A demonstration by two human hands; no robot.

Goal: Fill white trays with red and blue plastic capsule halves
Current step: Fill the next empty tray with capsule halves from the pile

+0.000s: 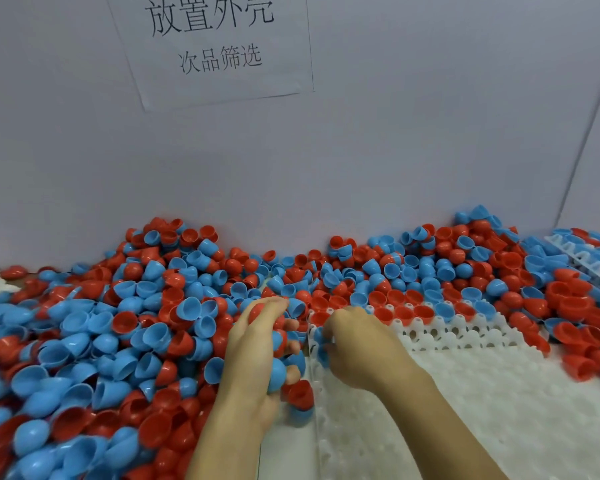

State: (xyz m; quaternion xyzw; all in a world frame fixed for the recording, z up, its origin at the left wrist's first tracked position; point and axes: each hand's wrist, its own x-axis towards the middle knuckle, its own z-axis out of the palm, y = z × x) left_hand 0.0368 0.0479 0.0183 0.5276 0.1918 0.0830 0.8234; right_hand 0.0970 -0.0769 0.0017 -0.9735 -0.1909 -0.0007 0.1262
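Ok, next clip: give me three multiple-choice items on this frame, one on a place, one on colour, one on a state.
1. Where does the white moulded plastic tray lie?
A. right of the loose capsule pile
B. left of it
C. on the wall

2. Which colours are the plastic capsule halves?
A. green and yellow
B. red and blue
C. all white

3. What is the left hand doing?
A. lying flat and empty
B. gripping several capsule halves
C. holding the paper sign

Answers: 1 A, the tray sits under the right hand, pile to its left. 2 B, only those two colours show. 3 B, fingers curl round red and blue halves.
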